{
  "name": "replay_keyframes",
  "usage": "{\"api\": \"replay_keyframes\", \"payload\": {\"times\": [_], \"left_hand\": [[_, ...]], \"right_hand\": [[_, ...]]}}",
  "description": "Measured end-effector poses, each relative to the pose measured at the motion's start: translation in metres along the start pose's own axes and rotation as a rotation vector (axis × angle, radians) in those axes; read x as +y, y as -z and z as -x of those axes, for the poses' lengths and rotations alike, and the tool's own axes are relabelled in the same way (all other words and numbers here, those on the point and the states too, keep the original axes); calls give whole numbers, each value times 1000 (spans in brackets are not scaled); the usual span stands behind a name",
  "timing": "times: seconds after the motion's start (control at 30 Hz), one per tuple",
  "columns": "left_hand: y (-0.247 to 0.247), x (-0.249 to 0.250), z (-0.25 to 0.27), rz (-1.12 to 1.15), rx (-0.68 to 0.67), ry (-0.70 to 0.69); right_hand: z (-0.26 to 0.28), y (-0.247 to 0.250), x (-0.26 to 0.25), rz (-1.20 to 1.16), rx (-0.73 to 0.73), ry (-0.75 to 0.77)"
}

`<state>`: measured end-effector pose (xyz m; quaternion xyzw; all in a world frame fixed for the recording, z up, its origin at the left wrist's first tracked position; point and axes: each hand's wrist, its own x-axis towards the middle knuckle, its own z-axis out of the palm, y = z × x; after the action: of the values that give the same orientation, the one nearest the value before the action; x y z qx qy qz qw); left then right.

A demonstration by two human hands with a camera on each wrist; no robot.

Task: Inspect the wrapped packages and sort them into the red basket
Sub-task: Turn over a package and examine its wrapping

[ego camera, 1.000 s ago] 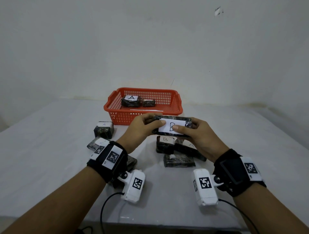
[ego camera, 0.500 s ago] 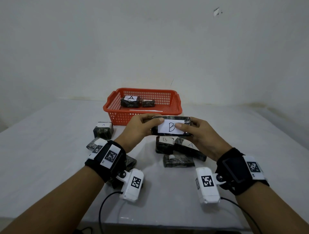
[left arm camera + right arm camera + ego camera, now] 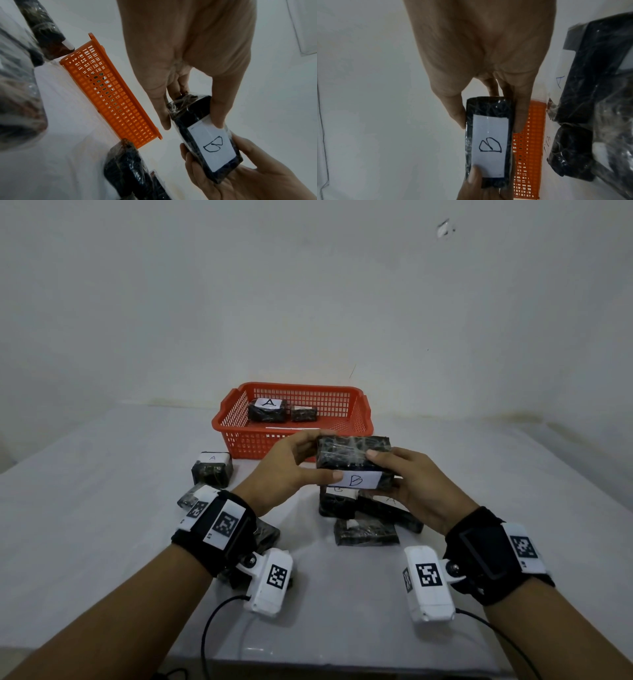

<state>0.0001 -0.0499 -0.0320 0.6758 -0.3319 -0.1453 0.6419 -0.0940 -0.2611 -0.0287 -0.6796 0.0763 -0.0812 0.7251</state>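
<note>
Two hands share one load: the left hand (image 3: 286,470) pinches the left end of the wrapped package (image 3: 352,455) marked B, thumb on its label, and the right hand (image 3: 416,487) clasps the right end, holding it above the table (image 3: 102,508) just before the red basket (image 3: 294,436). It looks stiff, boxy and light; the glossy film seems slippery, so gripping the short ends suits best.

Red basket (image 3: 239,436) right half free; packages (image 3: 366,530) crowd table (image 3: 102,491) beneath hands (image 3: 342,481)
</note>
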Motion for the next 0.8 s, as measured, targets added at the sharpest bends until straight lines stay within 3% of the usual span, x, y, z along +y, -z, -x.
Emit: {"api": "replay_keyframes", "payload": {"times": [0.1, 0.17, 0.37, 0.5, 0.67, 0.8], "left_hand": [[-3, 2, 1, 105, -38, 69], [-4, 0, 1, 144, 4, 93], [-4, -4, 1, -11, 85, 23], [-5, -5, 1, 64, 57, 36], [-6, -4, 2, 58, 165, 8], [-7, -4, 1, 108, 163, 21]], "right_hand": [[1, 0, 2, -7, 30, 41], [2, -1, 3, -7, 32, 54], [3, -4, 1, 43, -5, 72], [4, -6, 1, 28, 7, 104], [4, -6, 4, 69, -45, 92], [4, -7, 5, 96, -13, 133]]}}
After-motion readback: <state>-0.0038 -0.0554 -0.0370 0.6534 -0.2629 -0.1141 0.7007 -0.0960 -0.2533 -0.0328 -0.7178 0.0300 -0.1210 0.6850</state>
